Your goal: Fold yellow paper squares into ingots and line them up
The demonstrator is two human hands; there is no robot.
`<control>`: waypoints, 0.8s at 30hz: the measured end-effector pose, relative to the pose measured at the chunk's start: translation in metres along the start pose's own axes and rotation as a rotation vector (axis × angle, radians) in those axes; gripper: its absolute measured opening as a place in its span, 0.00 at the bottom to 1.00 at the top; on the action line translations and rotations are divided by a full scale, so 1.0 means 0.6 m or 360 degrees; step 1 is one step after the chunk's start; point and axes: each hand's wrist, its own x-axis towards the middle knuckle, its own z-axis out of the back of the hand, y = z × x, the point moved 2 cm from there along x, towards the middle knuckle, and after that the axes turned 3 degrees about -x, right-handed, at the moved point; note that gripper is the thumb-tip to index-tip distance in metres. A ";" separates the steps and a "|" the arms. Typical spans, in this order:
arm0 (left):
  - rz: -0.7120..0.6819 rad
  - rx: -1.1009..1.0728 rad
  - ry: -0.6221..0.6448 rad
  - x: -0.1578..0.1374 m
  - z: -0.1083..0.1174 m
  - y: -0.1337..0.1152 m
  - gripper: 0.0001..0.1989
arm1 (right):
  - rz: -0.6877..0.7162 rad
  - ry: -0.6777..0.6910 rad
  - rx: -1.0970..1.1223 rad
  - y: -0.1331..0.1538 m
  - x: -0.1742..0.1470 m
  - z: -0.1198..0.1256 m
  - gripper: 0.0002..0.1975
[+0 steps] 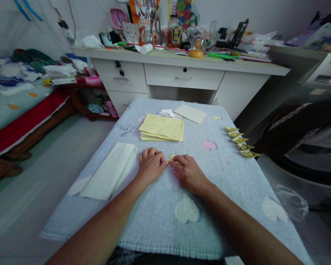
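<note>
Between my two hands a small piece of folded yellow paper lies on the cloth-covered table, mostly hidden by fingers. My left hand is closed, its thumb and finger pinching the paper's left end. From the other side my right hand presses on the paper with its fingertips. Just beyond my hands sits a stack of yellow paper sheets. A folded white paper bundle lies left of my left hand. At the right edge stands a row of several folded gold paper shapes.
A pale card and a crumpled white tissue lie at the table's far end. Behind stands a white desk crowded with a jar and other items. A bed is on the left, a washing machine on the right.
</note>
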 end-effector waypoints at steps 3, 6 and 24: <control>-0.0003 -0.0002 0.0012 0.000 0.000 0.002 0.08 | 0.0037 0.0029 -0.0037 0.000 -0.003 0.001 0.20; 0.0003 -0.0009 0.0025 0.002 -0.001 0.003 0.07 | 0.0051 0.0073 -0.0105 -0.001 -0.006 0.004 0.20; -0.0046 -0.0055 -0.0005 -0.001 0.003 0.002 0.04 | -0.0066 0.0251 -0.0262 -0.060 -0.025 0.050 0.16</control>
